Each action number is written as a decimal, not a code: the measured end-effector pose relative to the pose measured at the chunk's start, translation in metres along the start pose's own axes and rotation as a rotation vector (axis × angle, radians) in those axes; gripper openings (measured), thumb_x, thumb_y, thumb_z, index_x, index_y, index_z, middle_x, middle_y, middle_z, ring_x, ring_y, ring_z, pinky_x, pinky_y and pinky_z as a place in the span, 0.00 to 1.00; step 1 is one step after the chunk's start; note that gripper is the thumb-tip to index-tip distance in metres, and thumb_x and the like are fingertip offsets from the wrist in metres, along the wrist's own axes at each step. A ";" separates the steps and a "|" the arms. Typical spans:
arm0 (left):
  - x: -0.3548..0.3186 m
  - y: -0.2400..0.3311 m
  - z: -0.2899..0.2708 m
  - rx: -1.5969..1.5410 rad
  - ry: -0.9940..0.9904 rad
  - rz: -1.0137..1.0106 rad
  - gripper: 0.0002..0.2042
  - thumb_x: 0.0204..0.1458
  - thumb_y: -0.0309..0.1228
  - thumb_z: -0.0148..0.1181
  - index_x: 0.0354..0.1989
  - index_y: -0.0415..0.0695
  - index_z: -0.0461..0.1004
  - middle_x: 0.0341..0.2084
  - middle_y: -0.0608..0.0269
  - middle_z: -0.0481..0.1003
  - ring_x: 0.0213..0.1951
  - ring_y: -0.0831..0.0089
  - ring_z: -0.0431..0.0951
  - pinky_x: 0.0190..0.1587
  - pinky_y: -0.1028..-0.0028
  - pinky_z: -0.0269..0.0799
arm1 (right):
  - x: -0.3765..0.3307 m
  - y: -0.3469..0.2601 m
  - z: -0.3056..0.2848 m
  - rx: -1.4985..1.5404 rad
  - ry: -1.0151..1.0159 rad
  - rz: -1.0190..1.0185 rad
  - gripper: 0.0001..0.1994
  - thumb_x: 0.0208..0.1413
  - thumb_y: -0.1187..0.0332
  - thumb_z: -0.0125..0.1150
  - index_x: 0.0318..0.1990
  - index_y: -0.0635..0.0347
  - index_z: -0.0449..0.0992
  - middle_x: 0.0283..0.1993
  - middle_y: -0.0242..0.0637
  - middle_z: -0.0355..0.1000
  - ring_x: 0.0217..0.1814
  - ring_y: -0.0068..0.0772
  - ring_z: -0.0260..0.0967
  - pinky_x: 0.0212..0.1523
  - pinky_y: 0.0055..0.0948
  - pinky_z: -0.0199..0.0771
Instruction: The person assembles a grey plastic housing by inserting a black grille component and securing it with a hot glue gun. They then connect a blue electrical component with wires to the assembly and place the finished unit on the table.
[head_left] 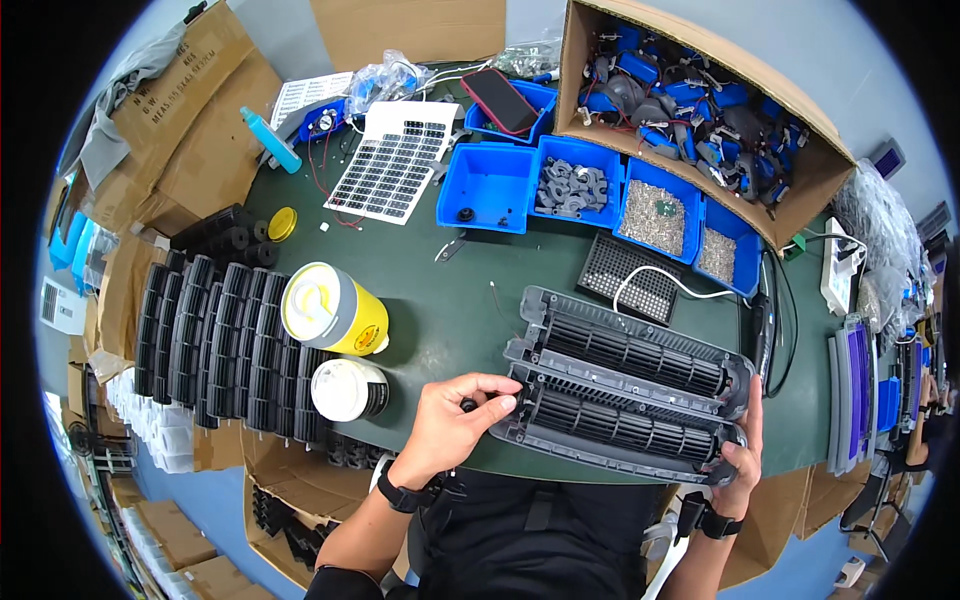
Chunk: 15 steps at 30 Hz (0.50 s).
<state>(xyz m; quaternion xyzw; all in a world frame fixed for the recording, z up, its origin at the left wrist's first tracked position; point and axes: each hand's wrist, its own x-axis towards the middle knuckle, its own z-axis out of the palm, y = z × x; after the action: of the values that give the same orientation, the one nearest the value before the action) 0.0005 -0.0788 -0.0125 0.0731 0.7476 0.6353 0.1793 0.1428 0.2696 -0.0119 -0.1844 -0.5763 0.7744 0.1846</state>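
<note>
The fisheye camera looks down and forward from the wearer's head. The worktop (450,310) spreads close below.

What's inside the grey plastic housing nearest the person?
A long, black, ribbed roller lies in the grey housing. Whatever is beneath the roller is covered, and the right hand hides part of the right end.

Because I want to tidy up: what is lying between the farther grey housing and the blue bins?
In the head view, a black perforated tray lies between that housing and the bins, crossed by a white cable.
</note>
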 end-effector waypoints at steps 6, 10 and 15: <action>0.001 0.007 0.000 -0.019 -0.011 -0.026 0.08 0.60 0.23 0.70 0.47 0.39 0.86 0.31 0.67 0.84 0.30 0.85 0.75 0.37 0.79 0.74 | 0.000 0.002 -0.002 0.015 0.000 -0.006 0.59 0.37 0.61 0.65 0.82 0.64 0.46 0.73 0.55 0.65 0.70 0.49 0.69 0.73 0.42 0.67; 0.000 -0.002 0.004 -0.070 0.012 -0.077 0.08 0.60 0.24 0.70 0.47 0.39 0.86 0.31 0.67 0.84 0.31 0.85 0.77 0.37 0.79 0.74 | -0.002 -0.001 0.003 0.009 0.010 0.014 0.59 0.37 0.61 0.65 0.82 0.64 0.47 0.73 0.55 0.65 0.70 0.49 0.70 0.73 0.43 0.67; 0.001 0.001 -0.003 0.031 -0.047 -0.012 0.08 0.61 0.24 0.69 0.47 0.39 0.86 0.31 0.67 0.84 0.33 0.84 0.79 0.38 0.78 0.75 | -0.002 0.002 0.000 0.002 0.020 0.005 0.59 0.36 0.60 0.64 0.82 0.64 0.47 0.73 0.56 0.65 0.70 0.49 0.69 0.73 0.43 0.67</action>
<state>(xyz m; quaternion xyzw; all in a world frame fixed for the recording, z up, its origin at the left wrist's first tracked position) -0.0017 -0.0807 -0.0113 0.0864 0.7534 0.6206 0.1996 0.1445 0.2680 -0.0132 -0.1932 -0.5733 0.7735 0.1887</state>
